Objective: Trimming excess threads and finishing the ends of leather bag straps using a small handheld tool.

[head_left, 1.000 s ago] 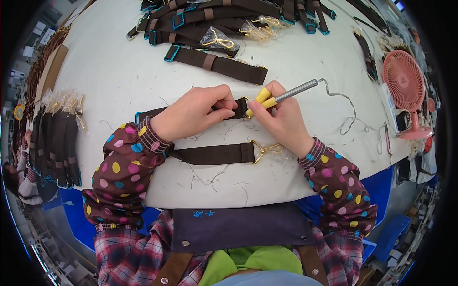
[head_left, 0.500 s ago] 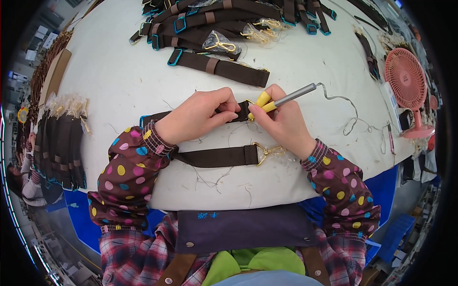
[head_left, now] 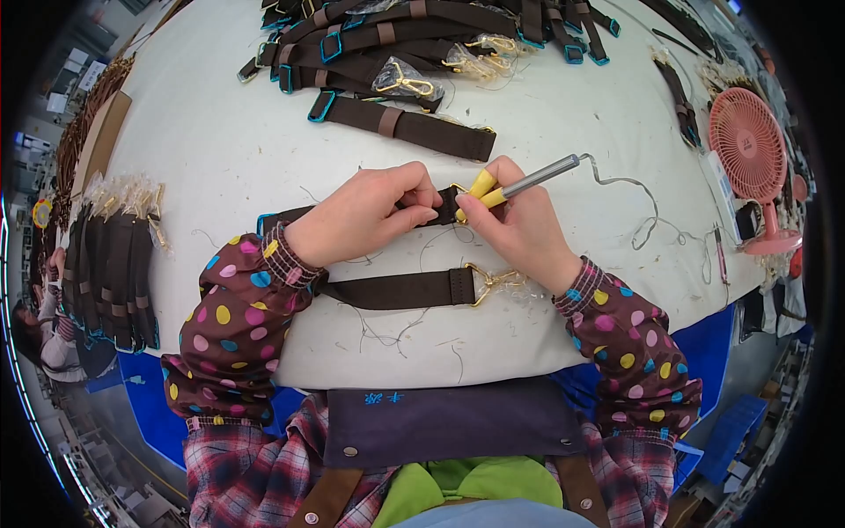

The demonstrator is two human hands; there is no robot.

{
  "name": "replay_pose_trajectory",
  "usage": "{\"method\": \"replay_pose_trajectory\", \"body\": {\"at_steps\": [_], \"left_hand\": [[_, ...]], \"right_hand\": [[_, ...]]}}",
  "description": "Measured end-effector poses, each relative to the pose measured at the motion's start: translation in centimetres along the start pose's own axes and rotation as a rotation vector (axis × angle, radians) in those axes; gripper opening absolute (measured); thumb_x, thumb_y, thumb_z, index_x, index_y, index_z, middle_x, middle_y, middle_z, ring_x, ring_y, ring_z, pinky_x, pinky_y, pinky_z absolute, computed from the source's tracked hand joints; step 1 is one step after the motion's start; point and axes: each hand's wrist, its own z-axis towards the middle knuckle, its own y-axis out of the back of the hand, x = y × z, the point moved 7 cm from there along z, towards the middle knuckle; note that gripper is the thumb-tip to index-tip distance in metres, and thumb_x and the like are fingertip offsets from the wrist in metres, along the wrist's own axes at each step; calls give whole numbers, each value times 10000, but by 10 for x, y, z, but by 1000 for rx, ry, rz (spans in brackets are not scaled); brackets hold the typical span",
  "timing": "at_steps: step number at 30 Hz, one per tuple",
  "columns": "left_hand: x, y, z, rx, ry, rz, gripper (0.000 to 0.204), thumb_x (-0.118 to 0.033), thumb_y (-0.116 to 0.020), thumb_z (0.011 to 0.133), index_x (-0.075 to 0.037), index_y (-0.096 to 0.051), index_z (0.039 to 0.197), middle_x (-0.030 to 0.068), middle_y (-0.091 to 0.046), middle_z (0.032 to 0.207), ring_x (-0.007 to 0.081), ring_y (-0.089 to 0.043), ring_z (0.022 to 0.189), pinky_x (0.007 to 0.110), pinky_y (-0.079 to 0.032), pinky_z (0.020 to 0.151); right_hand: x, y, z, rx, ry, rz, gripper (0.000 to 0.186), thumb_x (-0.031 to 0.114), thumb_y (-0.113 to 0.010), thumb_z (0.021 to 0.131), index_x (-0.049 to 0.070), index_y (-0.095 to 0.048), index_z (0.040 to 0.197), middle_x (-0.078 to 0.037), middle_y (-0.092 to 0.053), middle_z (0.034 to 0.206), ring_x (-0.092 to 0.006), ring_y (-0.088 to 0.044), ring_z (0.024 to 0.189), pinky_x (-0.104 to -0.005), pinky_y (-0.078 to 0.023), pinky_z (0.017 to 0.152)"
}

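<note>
My left hand (head_left: 374, 209) is closed on the end of a dark brown webbing strap (head_left: 286, 216), its thumb and fingers pinching near a gold metal ring. The strap lies leftward under the hand to a blue-wrapped buckle. In my right hand (head_left: 519, 220) is a corded pen-shaped tool (head_left: 544, 174) with a grey barrel and yellow front; its tip is hidden at the strap end. A yellow cover sits on one right finger. Nearer me lies another strap end (head_left: 396, 290) with a gold snap hook (head_left: 493, 282) partly in clear plastic.
Beyond my hands lies a single strap (head_left: 414, 128), then a heap of straps (head_left: 387, 40). More straps (head_left: 110, 273) hang at the left table edge. A pink fan (head_left: 748, 145) stands at right, near the tool's thin cord (head_left: 656, 211). Loose threads (head_left: 387, 333) litter the white table.
My right hand and the pen-shaped tool have shifted very slightly to the left. My left hand keeps its place on the strap.
</note>
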Motion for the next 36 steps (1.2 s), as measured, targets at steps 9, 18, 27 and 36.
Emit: {"method": "replay_pose_trajectory", "body": {"at_steps": [9, 18, 27, 36], "left_hand": [[-2, 3, 0, -39, -26, 17, 148, -65, -640, 872, 13, -517, 896, 123, -666, 824, 232, -658, 743, 303, -525, 675], [0, 0, -1, 6, -6, 17, 128, -14, -604, 890, 5, -478, 878, 129, -649, 1005, 119, -617, 755, 256, -529, 695], [-3, 1, 0, 11, -7, 24, 143, -21, -594, 898, -6, -455, 867, 136, -647, 1011, 134, -621, 802, 271, -533, 711], [-2, 1, 0, 10, -14, 24, 143, -22, -592, 898, -5, -454, 867, 141, -644, 1003, 138, -620, 803, 273, -533, 707]], "right_hand": [[1, 0, 2, 4, 5, -10, 228, 138, -662, 876, 31, -460, 884, -57, -594, 702, -112, -586, 593, -247, -448, 533], [0, 2, 0, 0, -31, 16, 233, 141, -662, 878, 28, -459, 890, -64, -618, 725, -115, -626, 626, -240, -475, 554], [-1, 1, 1, -1, -35, 32, 231, 142, -663, 878, 26, -463, 892, -59, -612, 718, -105, -617, 621, -236, -471, 549], [0, 0, 1, -1, -3, -10, 234, 149, -659, 881, 27, -460, 883, -60, -602, 703, -111, -597, 594, -246, -460, 535]]}}
